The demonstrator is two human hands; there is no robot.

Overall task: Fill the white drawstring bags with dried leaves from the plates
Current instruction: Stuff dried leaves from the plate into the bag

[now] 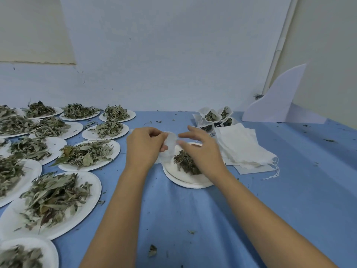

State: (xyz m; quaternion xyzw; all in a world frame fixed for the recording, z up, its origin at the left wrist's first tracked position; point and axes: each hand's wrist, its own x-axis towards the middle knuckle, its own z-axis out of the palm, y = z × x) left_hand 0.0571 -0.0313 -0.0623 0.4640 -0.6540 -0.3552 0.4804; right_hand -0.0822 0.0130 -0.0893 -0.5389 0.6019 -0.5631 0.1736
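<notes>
Forearms (119, 209) forward; left grip (146, 146) pinches bag (170, 142), right grip (199, 149) beside.

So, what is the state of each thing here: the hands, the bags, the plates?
Held bag, looks empty.
Left hand, pinches it.
Right hand, open, beside it.
Near plate, small heap of leaves.
Left plates, heaped with leaves.
Back bags, filled, mouths open.
Flat bags, empty, stacked.

Pale blue wall (173, 55) with a beige patch (32, 29), a white pipe (279, 45) in the corner, blue-covered table (289, 190) below
</notes>
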